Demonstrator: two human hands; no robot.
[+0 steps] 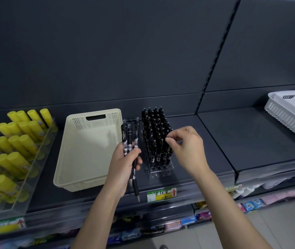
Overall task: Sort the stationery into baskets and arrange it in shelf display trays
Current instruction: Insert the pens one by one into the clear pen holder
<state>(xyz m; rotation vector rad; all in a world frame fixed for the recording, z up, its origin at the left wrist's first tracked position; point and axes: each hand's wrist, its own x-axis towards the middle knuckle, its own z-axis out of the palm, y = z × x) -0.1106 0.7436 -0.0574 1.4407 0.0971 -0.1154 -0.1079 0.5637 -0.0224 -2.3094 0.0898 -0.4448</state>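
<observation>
- Loose pens (130, 141): a few black click pens, bundled upright in the left hand (123, 164).
- Racked pens (154, 133): black, standing upright in the rear rows of the clear display tray (161, 172).
- Cream basket (89, 150): perforated, on the shelf just left of the tray.

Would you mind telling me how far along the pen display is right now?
Done: standing pens fill most of the clear tray, and the cream basket looks empty. In hand: the right hand pinches one standing pen at the tray's right edge; the left hand grips a few loose pens. Left: the tray's front holes are bare.
</observation>
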